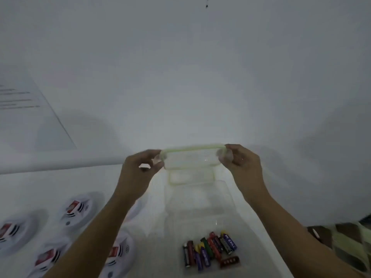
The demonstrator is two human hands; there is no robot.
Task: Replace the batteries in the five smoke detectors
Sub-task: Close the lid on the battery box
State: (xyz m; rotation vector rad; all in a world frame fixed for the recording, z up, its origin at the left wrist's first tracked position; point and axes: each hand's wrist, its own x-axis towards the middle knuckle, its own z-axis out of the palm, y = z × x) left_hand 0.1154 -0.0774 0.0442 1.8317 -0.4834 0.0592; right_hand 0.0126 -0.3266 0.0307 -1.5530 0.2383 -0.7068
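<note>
Clear lid [192, 157], ends pinched by left hand [138, 173], right hand [244, 164]

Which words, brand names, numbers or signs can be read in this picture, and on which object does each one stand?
No text can be read with certainty.
Dark battery, right of the pile: pale letters, perhaps "CEL", blurred.
Purple battery: print too blurred to read.
Red labels on the smoke detectors: too blurred.
Sheet of paper: printed lines, too small.
Clear lid: no text seen.
</note>
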